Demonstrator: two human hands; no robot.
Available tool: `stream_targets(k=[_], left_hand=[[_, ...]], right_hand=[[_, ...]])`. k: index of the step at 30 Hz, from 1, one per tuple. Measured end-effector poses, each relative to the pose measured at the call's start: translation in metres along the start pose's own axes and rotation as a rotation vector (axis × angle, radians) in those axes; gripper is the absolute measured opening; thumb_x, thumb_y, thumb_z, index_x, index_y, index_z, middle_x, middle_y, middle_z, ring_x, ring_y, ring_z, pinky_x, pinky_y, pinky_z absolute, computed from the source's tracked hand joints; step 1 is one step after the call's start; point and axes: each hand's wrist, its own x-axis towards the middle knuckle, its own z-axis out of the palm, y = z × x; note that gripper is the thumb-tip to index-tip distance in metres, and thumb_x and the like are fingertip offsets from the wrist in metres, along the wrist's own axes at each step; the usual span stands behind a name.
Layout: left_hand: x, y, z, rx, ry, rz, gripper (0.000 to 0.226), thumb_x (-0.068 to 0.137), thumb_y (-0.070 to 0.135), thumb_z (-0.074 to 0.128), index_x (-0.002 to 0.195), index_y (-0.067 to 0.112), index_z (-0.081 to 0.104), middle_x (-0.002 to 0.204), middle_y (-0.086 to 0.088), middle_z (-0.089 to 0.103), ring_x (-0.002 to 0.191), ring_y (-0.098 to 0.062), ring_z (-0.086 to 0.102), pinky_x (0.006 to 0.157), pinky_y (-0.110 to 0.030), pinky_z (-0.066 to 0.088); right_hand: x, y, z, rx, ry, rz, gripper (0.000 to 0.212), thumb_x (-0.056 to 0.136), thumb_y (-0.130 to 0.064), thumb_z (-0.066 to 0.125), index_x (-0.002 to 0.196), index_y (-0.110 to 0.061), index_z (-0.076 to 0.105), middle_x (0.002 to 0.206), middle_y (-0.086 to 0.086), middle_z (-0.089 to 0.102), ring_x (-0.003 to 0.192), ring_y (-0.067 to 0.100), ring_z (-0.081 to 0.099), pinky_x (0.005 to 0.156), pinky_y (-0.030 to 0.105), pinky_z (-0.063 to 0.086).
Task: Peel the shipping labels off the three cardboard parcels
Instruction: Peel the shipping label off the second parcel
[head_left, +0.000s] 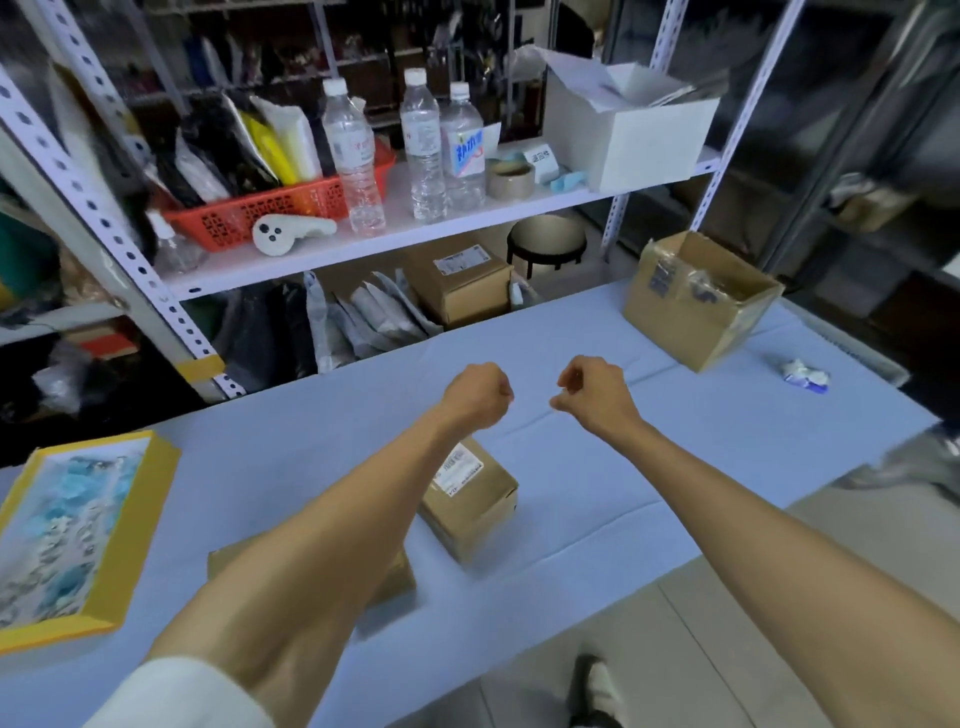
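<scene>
Both my arms stretch out over a table with a light blue cloth (675, 457). My left hand (475, 395) and my right hand (592, 392) are closed into fists side by side, holding nothing. Beneath my left forearm a small cardboard parcel (475, 506) sits with a white shipping label (460, 467) on its top. A flatter cardboard parcel (400, 577) lies nearer to me, mostly hidden by my left arm. A larger cardboard box (698, 301) with torn tape stands open at the table's far right.
A yellow-rimmed tray (130, 525) with blue-white scraps sits at the left edge. A crumpled label (805, 375) lies at the right. Behind the table, a shelf (363, 244) holds water bottles, a red basket, tape and a white box; another labelled parcel (460, 283) sits below.
</scene>
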Motion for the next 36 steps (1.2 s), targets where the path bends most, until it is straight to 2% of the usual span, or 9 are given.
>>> stream_targets(k=[4,9,15,24,26,31,33,36], left_hand=[[0.032,0.044,0.013,0.014,-0.004,-0.032,0.032,0.089,0.006,0.047,0.109,0.008,0.071,0.118,-0.014,0.067,0.108,-0.032,0.061,0.093,-0.041,0.051],[0.068,0.091,0.03,0.01,0.004,-0.108,0.031,0.091,0.01,0.045,0.108,0.01,0.071,0.117,-0.01,0.068,0.105,-0.03,0.062,0.092,-0.04,0.052],[0.094,0.121,0.039,0.006,-0.02,-0.157,0.03,0.091,0.008,0.044,0.107,0.007,0.069,0.115,-0.011,0.066,0.102,-0.03,0.062,0.089,-0.039,0.052],[0.143,0.117,0.036,0.046,-0.085,-0.105,0.029,0.092,0.011,0.042,0.104,0.005,0.068,0.114,-0.013,0.066,0.101,-0.031,0.063,0.085,-0.041,0.052],[0.156,0.126,0.035,0.046,-0.087,-0.092,0.028,0.092,0.011,0.043,0.103,0.005,0.068,0.113,-0.013,0.066,0.1,-0.031,0.063,0.085,-0.042,0.053],[0.193,0.164,0.038,0.033,-0.072,-0.059,0.027,0.091,0.014,0.044,0.101,0.007,0.068,0.11,-0.012,0.067,0.096,-0.03,0.063,0.087,-0.043,0.055],[0.21,0.179,0.042,0.032,-0.067,-0.053,0.026,0.091,0.014,0.045,0.101,0.007,0.068,0.109,-0.012,0.067,0.097,-0.03,0.063,0.088,-0.044,0.054],[0.233,0.202,0.05,0.042,-0.074,-0.068,0.025,0.092,0.015,0.046,0.103,0.007,0.067,0.109,-0.01,0.067,0.099,-0.029,0.062,0.089,-0.044,0.053]], right_hand=[[0.033,0.038,-0.033,-0.011,-0.011,0.022,0.022,0.076,-0.007,0.074,0.095,-0.001,0.064,0.089,0.012,0.062,0.081,0.023,0.06,0.067,0.029,0.047],[0.058,0.069,-0.068,-0.002,-0.067,0.005,0.022,0.077,-0.015,0.077,0.085,0.001,0.064,0.079,0.008,0.061,0.072,0.02,0.058,0.06,0.027,0.043],[0.089,0.103,-0.09,-0.095,-0.136,0.039,0.018,0.072,-0.013,0.079,0.081,-0.006,0.065,0.092,0.013,0.065,0.081,0.023,0.061,0.059,0.027,0.043],[0.133,0.109,-0.114,-0.172,-0.113,0.018,0.018,0.082,-0.002,0.066,0.099,-0.004,0.064,0.099,0.01,0.059,0.09,0.024,0.057,0.067,0.032,0.046],[0.145,0.11,-0.127,-0.183,-0.086,0.014,0.019,0.083,-0.001,0.063,0.101,-0.005,0.065,0.101,0.01,0.061,0.093,0.025,0.059,0.071,0.033,0.049],[0.181,0.132,-0.154,-0.232,-0.053,0.044,0.023,0.083,-0.004,0.058,0.105,-0.01,0.065,0.108,0.011,0.061,0.095,0.024,0.055,0.071,0.029,0.044],[0.194,0.144,-0.166,-0.237,-0.039,0.028,0.023,0.08,-0.005,0.058,0.1,-0.013,0.067,0.106,0.011,0.062,0.097,0.026,0.056,0.076,0.031,0.048],[0.212,0.163,-0.188,-0.239,-0.048,0.011,0.015,0.076,-0.005,0.06,0.084,-0.018,0.063,0.099,0.011,0.063,0.092,0.029,0.06,0.073,0.029,0.045]])
